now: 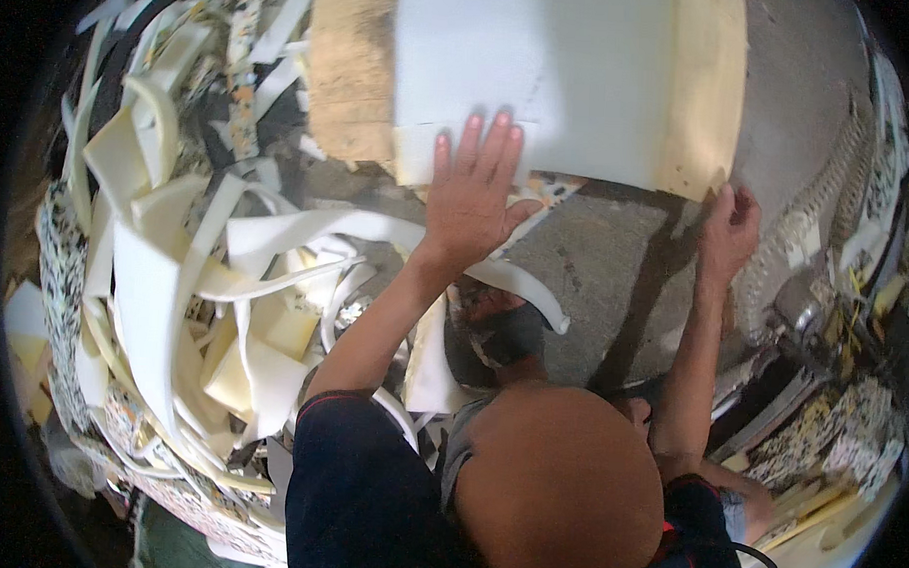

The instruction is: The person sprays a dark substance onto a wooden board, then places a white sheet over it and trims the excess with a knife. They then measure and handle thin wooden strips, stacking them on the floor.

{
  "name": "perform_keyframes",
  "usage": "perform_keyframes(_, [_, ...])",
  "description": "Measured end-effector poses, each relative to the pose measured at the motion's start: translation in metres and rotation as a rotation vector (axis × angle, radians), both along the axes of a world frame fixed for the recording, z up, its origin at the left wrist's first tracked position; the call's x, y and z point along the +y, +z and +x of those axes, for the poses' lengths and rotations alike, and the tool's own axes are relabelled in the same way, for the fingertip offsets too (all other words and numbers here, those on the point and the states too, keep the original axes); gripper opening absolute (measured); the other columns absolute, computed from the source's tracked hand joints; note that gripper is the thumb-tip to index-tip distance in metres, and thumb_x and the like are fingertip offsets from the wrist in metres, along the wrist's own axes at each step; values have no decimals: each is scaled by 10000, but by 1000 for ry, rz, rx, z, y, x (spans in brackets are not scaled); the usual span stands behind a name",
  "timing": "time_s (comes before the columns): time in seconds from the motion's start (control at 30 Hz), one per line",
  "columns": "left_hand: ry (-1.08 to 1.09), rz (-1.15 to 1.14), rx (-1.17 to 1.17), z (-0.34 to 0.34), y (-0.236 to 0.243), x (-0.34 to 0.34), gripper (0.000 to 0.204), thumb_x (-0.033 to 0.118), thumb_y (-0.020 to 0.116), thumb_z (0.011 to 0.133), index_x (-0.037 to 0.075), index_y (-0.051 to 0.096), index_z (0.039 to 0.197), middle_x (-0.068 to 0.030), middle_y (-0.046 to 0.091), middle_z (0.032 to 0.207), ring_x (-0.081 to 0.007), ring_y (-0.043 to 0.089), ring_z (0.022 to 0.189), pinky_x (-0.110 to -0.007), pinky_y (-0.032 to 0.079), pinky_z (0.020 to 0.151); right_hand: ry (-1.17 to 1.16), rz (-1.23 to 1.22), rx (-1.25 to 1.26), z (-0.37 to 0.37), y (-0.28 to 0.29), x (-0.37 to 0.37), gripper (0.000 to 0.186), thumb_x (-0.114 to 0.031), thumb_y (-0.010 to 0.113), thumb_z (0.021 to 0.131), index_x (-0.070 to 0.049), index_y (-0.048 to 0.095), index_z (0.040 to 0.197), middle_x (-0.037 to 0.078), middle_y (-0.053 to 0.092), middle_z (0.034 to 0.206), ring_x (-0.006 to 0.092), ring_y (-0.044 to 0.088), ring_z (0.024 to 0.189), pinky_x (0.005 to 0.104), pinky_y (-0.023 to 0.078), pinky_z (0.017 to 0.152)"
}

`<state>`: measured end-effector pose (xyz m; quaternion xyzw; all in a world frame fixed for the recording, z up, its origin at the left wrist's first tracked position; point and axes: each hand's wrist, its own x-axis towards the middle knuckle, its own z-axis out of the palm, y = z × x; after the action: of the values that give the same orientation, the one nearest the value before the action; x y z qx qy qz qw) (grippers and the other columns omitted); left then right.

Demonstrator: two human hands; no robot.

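Observation:
A pale foam sheet [602,79] lies on a tan board [347,60], with another tan strip [703,92] along its right side. My left hand [472,200] rests palm down on the sheet's near left part, fingers spread and straight. A thin cut or seam crosses the sheet under those fingertips. My right hand [727,225] is at the near right corner of the tan strip, fingers curled at its edge; whether it grips the strip or something hidden cannot be made out.
Tangled white and yellowish foam offcuts [145,253] pile up on the left. Speckled foam scraps [825,437] lie at the lower right. A bumpy pale strip [813,196] runs along the right side of the grey floor [615,280].

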<state>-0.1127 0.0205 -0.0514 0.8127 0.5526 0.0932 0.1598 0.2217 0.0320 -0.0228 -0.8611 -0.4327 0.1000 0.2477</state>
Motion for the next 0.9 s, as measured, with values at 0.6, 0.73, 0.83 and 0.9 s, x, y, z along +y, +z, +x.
perform_keyframes(0.6, [193,-184,43,-88,41,11,848,337,613,939,-36,210,1585,-243,159,1679,-375,131,1571,-644,-23,1222,-187,-37,884,-9,1,16,629,-542,491,1053,40,624,1249,124,689,1083,186,653,915,346,519,755])
perform_keyframes(0.73, [324,17,-51,-115,36,3,661,298,537,966,16,386,1544,-224,192,1680,-398,114,1571,-640,-36,1217,-200,-69,912,-9,1,15,684,-579,448,1049,27,546,1350,166,619,1235,236,615,1033,389,508,839])
perform_keyframes(0.83, [260,9,75,-112,37,1,546,356,505,1001,175,513,1516,-139,236,1689,-404,113,1570,-610,-36,1230,-201,-33,912,-11,-2,16,678,-572,440,1056,36,557,1332,158,642,1159,227,627,965,376,509,792])
perform_keyframes(0.9, [237,-40,209,-101,38,6,538,353,510,999,197,520,1514,-128,243,1688,-402,112,1570,-624,-37,1225,-236,11,931,-14,-5,16,663,-563,440,1062,41,574,1301,143,668,1087,215,641,902,363,510,748])
